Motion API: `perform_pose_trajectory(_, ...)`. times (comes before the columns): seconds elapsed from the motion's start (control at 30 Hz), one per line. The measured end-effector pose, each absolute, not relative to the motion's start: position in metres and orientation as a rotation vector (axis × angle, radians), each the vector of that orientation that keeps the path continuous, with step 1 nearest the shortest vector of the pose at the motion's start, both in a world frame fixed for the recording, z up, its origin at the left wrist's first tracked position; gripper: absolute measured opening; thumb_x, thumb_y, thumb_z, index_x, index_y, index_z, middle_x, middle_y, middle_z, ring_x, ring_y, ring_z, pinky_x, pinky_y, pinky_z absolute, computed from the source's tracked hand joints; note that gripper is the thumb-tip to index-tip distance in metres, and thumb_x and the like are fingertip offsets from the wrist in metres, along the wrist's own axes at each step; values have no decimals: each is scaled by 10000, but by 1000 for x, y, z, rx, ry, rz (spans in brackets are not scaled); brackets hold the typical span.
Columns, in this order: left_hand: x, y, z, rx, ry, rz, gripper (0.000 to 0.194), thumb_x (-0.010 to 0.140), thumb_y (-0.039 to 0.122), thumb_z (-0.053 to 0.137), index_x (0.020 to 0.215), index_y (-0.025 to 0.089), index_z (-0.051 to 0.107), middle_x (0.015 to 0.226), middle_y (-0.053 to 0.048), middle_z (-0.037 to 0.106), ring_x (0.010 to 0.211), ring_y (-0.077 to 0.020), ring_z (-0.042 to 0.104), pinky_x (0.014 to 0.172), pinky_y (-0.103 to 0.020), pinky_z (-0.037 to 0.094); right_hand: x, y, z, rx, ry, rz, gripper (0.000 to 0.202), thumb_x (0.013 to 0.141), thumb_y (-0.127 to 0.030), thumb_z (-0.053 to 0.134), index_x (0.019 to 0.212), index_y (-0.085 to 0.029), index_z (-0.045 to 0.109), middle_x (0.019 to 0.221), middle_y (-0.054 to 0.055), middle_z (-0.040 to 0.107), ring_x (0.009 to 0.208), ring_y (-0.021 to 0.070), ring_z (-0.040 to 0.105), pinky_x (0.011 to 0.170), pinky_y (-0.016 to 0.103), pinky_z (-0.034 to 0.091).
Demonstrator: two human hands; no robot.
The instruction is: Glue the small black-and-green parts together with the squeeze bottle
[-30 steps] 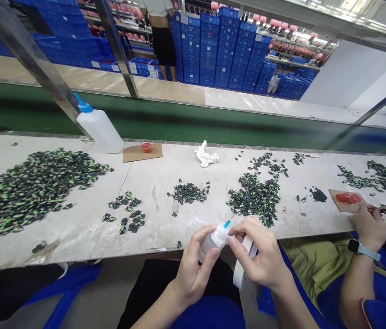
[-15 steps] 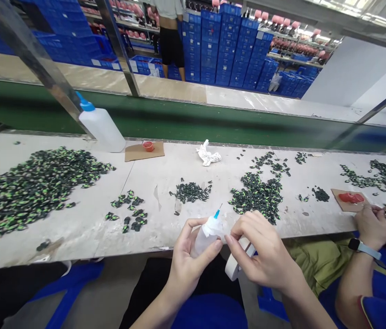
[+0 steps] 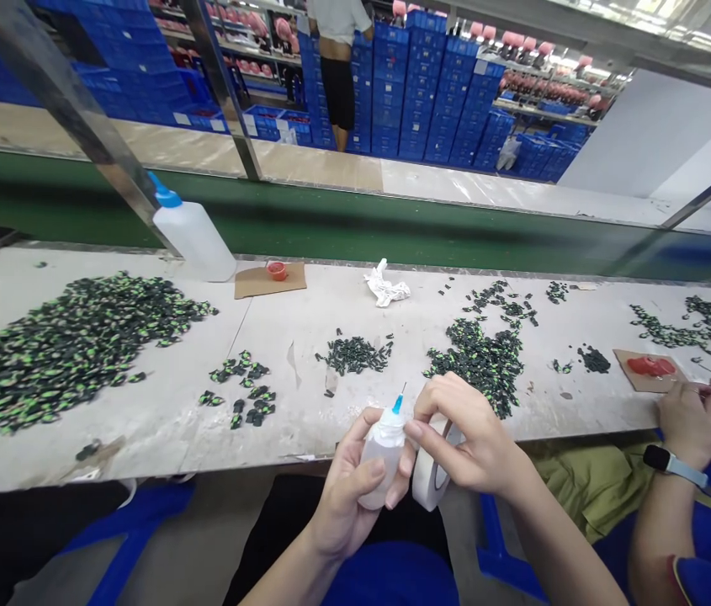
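Note:
My left hand (image 3: 355, 488) is closed around a small translucent squeeze bottle (image 3: 381, 467), held upright with a slight tilt. White tape is wrapped about its neck, and a blue needle tip (image 3: 398, 402) sticks up from the top. Close on its right, my right hand (image 3: 465, 433) pinches a roll of white tape (image 3: 429, 478), with the fingertips near the bottle's neck. Whether a strip of tape still joins roll and bottle is hard to make out. Behind the hands lie a pile of small dark parts (image 3: 358, 353) and a larger pile of black-and-green parts (image 3: 481, 358).
A large bottle with a blue cap (image 3: 194, 240) stands at the back left, beside a red cup (image 3: 277, 270) on cardboard (image 3: 252, 284). Crumpled tissue (image 3: 386, 286) lies mid-table. A big heap of parts (image 3: 77, 345) spreads left. At right, a co-worker's hand (image 3: 692, 421) works near red material.
My left hand has turned the bottle and shifted its grip, showing more of its body. My right hand with the tape roll has moved slightly left and up. The person behind has moved right.

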State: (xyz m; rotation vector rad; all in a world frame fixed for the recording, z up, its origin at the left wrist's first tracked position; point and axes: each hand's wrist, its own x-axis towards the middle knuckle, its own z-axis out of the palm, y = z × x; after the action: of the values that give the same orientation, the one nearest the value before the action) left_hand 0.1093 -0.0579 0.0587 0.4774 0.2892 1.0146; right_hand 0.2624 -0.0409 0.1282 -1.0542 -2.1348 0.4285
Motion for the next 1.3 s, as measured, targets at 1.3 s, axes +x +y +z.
perform_pose_trajectory(1.3,104,-51,75,349,476,960,354,806,464,660,806,114,613,659,-20,604,429,-42,442,419,-165,354,263,-20,138,-948,-2259,469,196,885,-194,493,695,-193,541,659,2,566,623,129,497,611,285,365)
